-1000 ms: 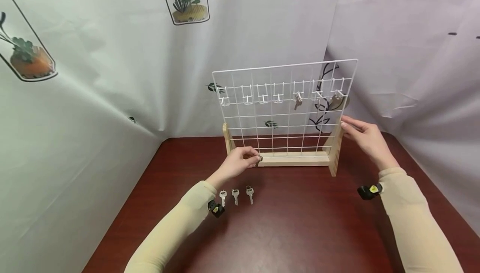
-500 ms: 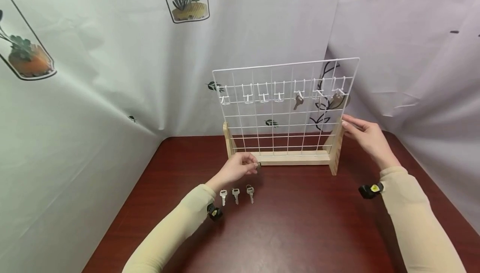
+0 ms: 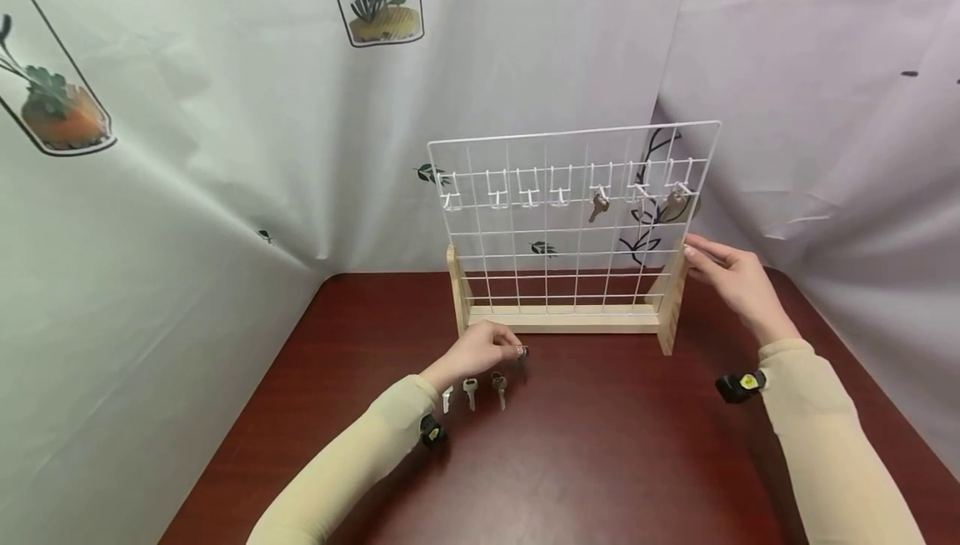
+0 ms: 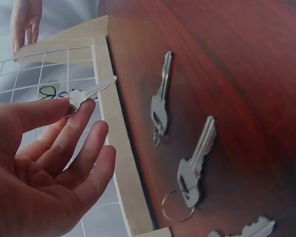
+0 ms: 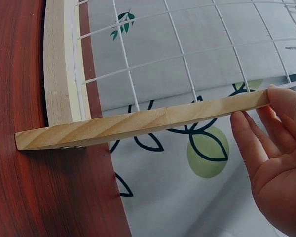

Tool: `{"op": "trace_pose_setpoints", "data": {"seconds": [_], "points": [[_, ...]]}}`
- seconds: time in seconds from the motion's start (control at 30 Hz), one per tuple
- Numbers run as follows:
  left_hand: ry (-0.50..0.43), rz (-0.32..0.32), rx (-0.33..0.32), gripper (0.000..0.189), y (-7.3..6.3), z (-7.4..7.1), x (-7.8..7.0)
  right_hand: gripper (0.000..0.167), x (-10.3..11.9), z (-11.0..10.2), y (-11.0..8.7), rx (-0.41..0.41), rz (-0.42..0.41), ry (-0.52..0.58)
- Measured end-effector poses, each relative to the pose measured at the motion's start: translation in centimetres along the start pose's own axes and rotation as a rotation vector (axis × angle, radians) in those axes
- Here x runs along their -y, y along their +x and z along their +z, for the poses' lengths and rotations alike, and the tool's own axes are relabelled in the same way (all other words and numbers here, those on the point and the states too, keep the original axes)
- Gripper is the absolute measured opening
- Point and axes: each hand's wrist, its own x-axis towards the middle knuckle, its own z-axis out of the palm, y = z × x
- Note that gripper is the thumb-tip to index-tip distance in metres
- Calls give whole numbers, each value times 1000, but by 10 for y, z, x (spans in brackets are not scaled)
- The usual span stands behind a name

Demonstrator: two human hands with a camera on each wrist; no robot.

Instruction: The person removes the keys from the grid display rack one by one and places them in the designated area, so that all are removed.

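Note:
My left hand [image 3: 480, 349] pinches a silver key [image 4: 91, 93] with a ring between thumb and forefinger, low in front of the rack's base bar. Three more keys lie in a row on the table just under that hand: a left one [image 3: 447, 399], a middle one [image 3: 471, 393] and a right one [image 3: 500, 391]. My right hand [image 3: 735, 282] holds the top of the right wooden upright [image 5: 153, 118], thumb on one side and fingers on the other. A white wire grid rack [image 3: 561, 241] stands between both hands, with a row of white hooks [image 3: 558, 197] across it.
One key [image 3: 598, 207] hangs from a hook right of the rack's middle, another [image 3: 677, 205] from the far right hook. Whether the hook between them bears one is hard to tell. A printed curtain [image 3: 540, 45] closes off the dark red table [image 3: 600, 445] behind.
My left hand has come down and nearer, away from the rack's base bar, with the key still pinched. The right hand has kept its place on the upright.

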Motion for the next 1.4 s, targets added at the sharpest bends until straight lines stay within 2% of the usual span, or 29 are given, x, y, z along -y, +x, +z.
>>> {"op": "trace_pose_setpoints", "data": {"seconds": [0.37,0.6,0.87,1.13,1.4], "points": [[-55,-32,38,7,2,10,5,56,0,-1,1,4,-10,6],[-52,-45,40,7,1,17,8,55,0,-2,0,1,-19,26],[10,-50,36,9,-1,23,11,56,0,-2,0,7,-5,-12],[153,-6,23,4,-2,29,14,55,0,-1,0,1,-15,-8],[163,-8,15,4,-1,32,15,55,1,-3,0,27,-4,-52]]}}
